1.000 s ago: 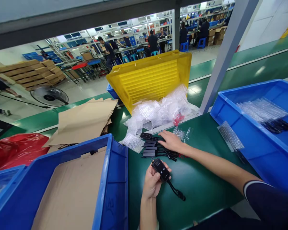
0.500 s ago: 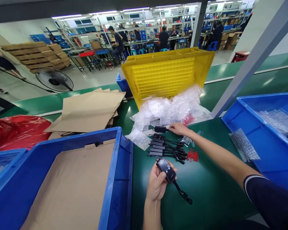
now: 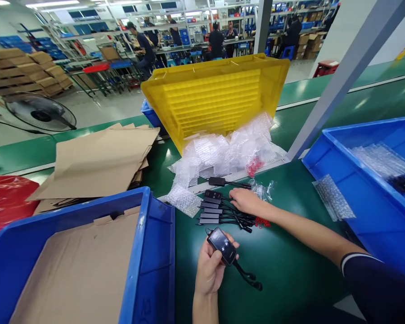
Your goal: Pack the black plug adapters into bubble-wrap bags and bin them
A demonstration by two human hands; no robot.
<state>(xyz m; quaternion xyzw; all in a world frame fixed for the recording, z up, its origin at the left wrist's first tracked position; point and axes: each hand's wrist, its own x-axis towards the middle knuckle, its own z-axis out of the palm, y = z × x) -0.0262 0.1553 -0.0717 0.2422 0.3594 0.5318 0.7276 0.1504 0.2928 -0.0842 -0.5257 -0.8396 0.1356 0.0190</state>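
Observation:
My left hand (image 3: 209,266) is closed round a small black device with a glossy face (image 3: 223,246), its thumb along the edge. Short black cables with plugs (image 3: 253,281) hang from the device's lower end. My right hand (image 3: 245,200) reaches over a row of similar devices, its fingers pinched at the black cable of one device (image 3: 213,194). The grey-sided devices (image 3: 211,210) lie side by side below it, cables pointing right. Another black device (image 3: 217,181) lies just above, apart from the hand. Small red rings (image 3: 262,222) lie beneath my right forearm.
Bubble-wrap bags (image 3: 209,153) spill from a tilted yellow crate (image 3: 216,96). A cardboard-lined blue bin (image 3: 157,252) stands at left, with cardboard sheets (image 3: 101,157) behind it. At right are another blue bin (image 3: 344,180) and a slanted grey post (image 3: 344,85). People work in the background.
My right hand has moved from the upper black device's cable down to the row below it. My left hand still holds its device. The whole view has shifted slightly.

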